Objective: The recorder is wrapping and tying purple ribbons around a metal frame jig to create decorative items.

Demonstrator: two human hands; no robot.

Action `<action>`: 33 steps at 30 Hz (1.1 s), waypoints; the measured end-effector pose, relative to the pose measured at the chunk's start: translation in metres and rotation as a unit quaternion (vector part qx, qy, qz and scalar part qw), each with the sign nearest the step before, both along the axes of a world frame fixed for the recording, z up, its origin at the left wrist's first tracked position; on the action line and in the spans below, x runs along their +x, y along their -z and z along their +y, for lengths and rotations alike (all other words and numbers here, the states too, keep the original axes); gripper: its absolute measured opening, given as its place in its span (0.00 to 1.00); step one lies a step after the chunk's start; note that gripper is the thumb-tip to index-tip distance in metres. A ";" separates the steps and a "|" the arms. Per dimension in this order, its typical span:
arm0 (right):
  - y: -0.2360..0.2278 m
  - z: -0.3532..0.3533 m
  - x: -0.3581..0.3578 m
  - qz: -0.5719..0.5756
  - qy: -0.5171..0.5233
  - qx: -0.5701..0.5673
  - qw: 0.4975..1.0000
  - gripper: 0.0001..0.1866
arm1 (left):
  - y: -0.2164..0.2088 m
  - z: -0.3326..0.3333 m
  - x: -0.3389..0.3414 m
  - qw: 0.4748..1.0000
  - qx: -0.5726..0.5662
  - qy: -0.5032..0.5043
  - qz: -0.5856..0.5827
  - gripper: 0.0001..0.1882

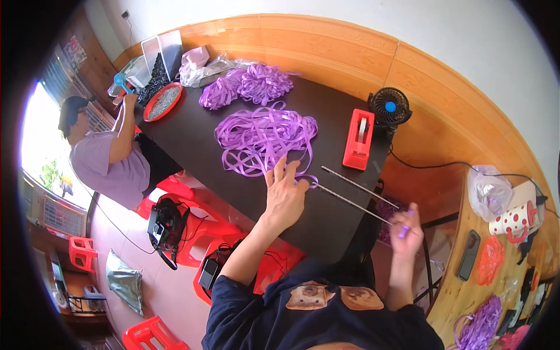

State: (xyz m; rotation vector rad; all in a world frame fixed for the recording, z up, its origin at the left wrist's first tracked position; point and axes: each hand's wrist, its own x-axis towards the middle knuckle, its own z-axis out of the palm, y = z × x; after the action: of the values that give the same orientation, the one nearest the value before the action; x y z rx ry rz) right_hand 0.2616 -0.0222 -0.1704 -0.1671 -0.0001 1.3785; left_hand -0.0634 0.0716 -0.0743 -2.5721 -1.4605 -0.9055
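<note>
My left hand (pixel 284 195) reaches over the dark table at the near edge of a loose pile of purple ribbon (pixel 262 134). Its fingers are stretched and apart, with a ribbon loop passing by the thumb and fingertips. Two thin metal rods (pixel 360 188) lie side by side, slanting over the table's right edge. Ribbon shows by the left tip of the nearer rod. At the rods' right ends is my right hand (pixel 406 230), its fingers curled on a piece of purple ribbon (pixel 403 231); motion blurs it slightly.
A red tape dispenser (pixel 357 140) and a black fan (pixel 389 108) stand at the table's right. Bundled ribbon (pixel 251 84) and a red tray (pixel 163 102) lie farther back. Another person (pixel 108 149) works at left. Red stools (pixel 198 227) stand below; a wooden side table (pixel 452 297) is at right.
</note>
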 end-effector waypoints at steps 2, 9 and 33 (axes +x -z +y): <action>0.002 -0.018 0.042 -0.178 0.065 -0.037 0.981 0.17 | 0.003 -0.006 0.002 0.999 0.001 0.013 -0.042 0.05; 0.083 -0.007 0.120 -0.643 0.128 -0.257 0.710 0.18 | -0.015 -0.057 0.074 0.977 0.011 0.173 -0.127 0.10; -0.079 -0.075 0.014 -0.562 0.148 -0.078 0.810 0.09 | -0.024 -0.062 0.067 0.616 -0.628 0.448 -0.159 0.08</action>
State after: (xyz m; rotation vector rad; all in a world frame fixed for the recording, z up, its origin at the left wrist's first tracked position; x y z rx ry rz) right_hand 0.2752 -0.0975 -0.0913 -1.0626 -0.8221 0.7930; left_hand 0.0036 0.0097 -0.0505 -4.6717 -0.7147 -0.1849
